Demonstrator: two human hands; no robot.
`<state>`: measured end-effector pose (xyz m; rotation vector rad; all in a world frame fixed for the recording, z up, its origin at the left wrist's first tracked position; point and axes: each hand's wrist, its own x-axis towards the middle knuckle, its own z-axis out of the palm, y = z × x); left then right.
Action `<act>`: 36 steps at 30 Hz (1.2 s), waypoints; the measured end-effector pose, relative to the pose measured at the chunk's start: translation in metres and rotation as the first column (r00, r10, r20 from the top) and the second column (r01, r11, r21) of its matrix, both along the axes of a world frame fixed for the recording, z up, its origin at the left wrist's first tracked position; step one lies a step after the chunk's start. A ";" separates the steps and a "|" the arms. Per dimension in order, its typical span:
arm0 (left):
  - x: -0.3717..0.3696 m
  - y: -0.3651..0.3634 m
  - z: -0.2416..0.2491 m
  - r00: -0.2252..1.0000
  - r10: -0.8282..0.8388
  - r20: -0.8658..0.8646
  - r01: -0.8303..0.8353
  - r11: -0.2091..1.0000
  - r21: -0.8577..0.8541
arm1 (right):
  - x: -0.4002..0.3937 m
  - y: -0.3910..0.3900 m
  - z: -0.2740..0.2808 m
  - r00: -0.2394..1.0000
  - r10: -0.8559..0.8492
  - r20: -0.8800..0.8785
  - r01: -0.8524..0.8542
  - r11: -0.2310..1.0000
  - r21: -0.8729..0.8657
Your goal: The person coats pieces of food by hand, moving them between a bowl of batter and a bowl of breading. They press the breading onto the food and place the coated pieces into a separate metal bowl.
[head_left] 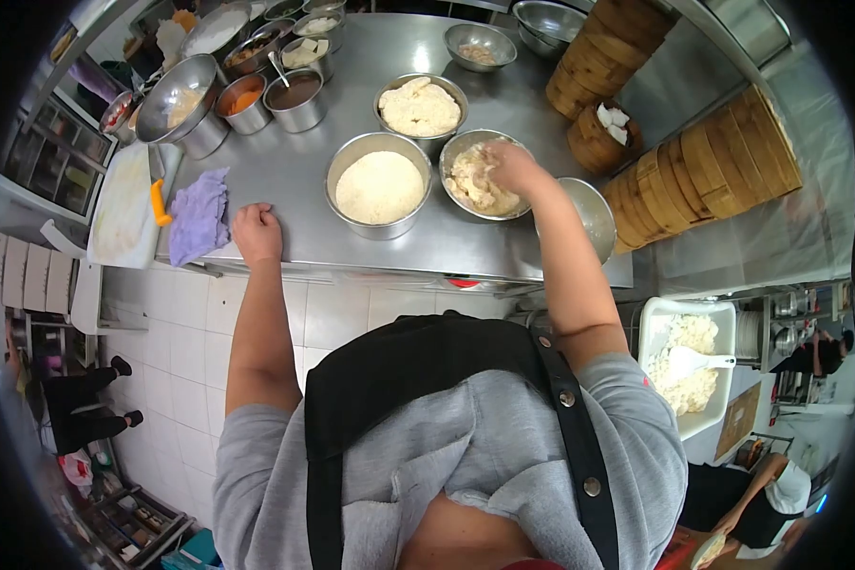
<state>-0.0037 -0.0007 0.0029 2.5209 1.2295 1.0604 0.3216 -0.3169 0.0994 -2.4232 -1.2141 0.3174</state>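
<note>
My right hand (511,169) is in a steel bowl (491,215) of pale, wet, lumpy mixture (475,180). Motion blur and the mixture obscure its fingers. My left hand (257,231) rests at the near edge of the steel table, its fingers curled in with nothing seen in them. Left of it lies a crumpled purple cloth (199,215). Between my hands stands a deep steel pot of whitish crumbs (380,187). Behind that pot, another steel bowl holds a mound of pale yellow mixture (418,106).
Bamboo steamers (703,176) are stacked on the right, beside a steel bowl (589,218). At the left are a white cutting board (128,204), an orange-handled knife (161,202) and several steel containers of ingredients. A white tub (648,328) sits behind my right side. Other people stand farther off.
</note>
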 end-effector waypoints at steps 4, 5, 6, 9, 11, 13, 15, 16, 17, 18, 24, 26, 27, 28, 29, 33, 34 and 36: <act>-0.001 0.001 -0.001 1.000 0.001 0.013 -0.001 1.000 0.028 | -0.007 0.020 0.008 0.997 0.058 -0.049 -0.068 0.971 -0.229; -0.001 0.000 0.000 1.000 -0.001 0.018 0.000 0.999 0.049 | -0.010 0.025 0.012 0.997 0.069 -0.023 -0.073 0.958 -0.276; 0.000 -0.001 0.001 1.000 -0.003 0.023 0.002 0.998 0.069 | -0.011 0.027 0.014 0.997 0.081 0.003 -0.075 0.943 -0.323; 0.000 0.002 -0.004 1.000 0.006 0.029 -0.006 1.000 0.011 | -0.010 0.026 0.008 1.000 -0.011 -0.017 0.005 0.949 -0.314; 0.000 0.002 -0.005 1.000 0.007 0.028 -0.008 1.000 0.007 | -0.012 0.021 0.010 1.000 0.005 -0.028 -0.013 0.959 -0.282; 0.000 0.001 -0.003 1.000 0.015 0.025 -0.015 1.000 0.001 | -0.008 0.018 0.006 0.996 0.041 -0.079 -0.058 0.973 -0.223; 0.001 0.000 -0.001 0.999 0.026 0.018 -0.026 1.000 -0.010 | 0.001 0.013 -0.006 0.981 0.099 -0.169 -0.122 0.984 -0.133; 0.001 0.000 -0.001 1.000 0.025 0.015 -0.025 1.000 -0.007 | 0.003 0.010 -0.008 0.980 0.082 -0.183 -0.108 0.985 -0.137; 0.001 0.001 -0.002 1.000 0.023 0.013 -0.023 1.000 -0.005 | 0.005 0.008 -0.012 0.978 0.064 -0.197 -0.093 0.986 -0.141; 0.001 0.000 -0.001 1.000 0.021 0.010 -0.021 1.000 -0.002 | 0.005 0.007 -0.013 0.976 0.046 -0.211 -0.078 0.986 -0.146; 0.002 -0.005 0.006 1.000 0.023 0.005 -0.023 0.999 0.032 | 0.001 0.016 -0.009 0.976 -0.012 -0.218 -0.049 0.960 -0.274; 0.001 -0.004 0.006 1.000 0.017 0.004 -0.017 0.999 0.036 | 0.006 0.011 -0.010 0.978 0.006 -0.207 -0.044 0.984 -0.175; 0.001 -0.004 0.005 1.000 0.015 0.004 -0.016 0.999 0.038 | 0.008 0.008 -0.008 0.980 0.016 -0.200 -0.042 0.991 -0.126; 0.001 -0.003 0.004 1.000 0.016 0.000 -0.016 0.999 0.047 | 0.011 0.004 -0.006 0.981 -0.008 -0.192 -0.010 0.995 -0.094; 0.000 -0.003 0.003 1.000 0.016 -0.003 -0.016 0.998 0.055 | 0.014 0.000 -0.003 0.982 -0.033 -0.185 0.022 0.998 -0.064; 0.001 -0.003 0.001 0.999 0.032 -0.011 -0.031 0.998 0.058 | 0.024 -0.021 0.010 0.930 -0.106 -0.352 0.164 0.977 0.139; 0.002 -0.003 0.001 0.999 0.037 -0.013 -0.037 0.999 0.039 | 0.024 -0.023 0.023 0.891 -0.118 -0.439 0.199 0.969 0.143; 0.002 -0.003 0.002 0.999 0.048 -0.014 -0.048 0.999 0.004 | 0.017 -0.026 0.044 0.793 -0.143 -0.593 0.277 0.951 0.140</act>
